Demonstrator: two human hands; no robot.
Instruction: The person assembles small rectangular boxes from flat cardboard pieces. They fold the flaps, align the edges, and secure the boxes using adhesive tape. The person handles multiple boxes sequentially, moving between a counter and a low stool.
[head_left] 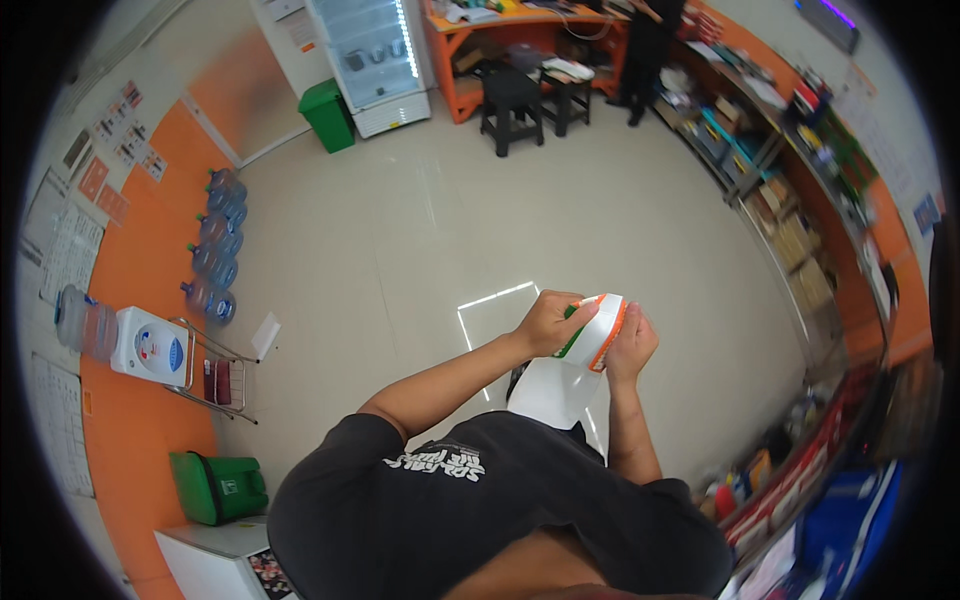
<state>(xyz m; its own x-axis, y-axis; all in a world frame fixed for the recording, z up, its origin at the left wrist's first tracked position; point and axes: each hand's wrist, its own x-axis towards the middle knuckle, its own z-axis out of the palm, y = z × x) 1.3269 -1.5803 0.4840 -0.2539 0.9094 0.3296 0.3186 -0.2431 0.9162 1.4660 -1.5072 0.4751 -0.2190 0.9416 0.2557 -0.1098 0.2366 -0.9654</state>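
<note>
A person's bare hands hold a white box (604, 331) with orange and green edges, just off centre toward three o'clock. The left hand (552, 322) is closed on its near-left side, thumb on the white face; the right hand (630, 345) pinches the orange edge. A white sheet (553, 392) hangs below; whether it joins the box, I cannot tell. Around them, a water dispenser (152, 347) stands at nine o'clock, with blue bottles (215, 255) lined along the wall just above it. A fridge (365, 60) is at eleven, beside a green bin (328, 115). At twelve, black stools (511, 104) stand before a cluttered orange desk (612, 48); at one, a person in dark clothes (648, 55). Loaded shelves (738, 178) run past two, cartons (796, 242) beneath. A blue bag (852, 535) lies at four, a green tub (212, 488) at eight. The floor (440, 220) is pale, glossy tile; the walls (140, 260) are orange and white.
</note>
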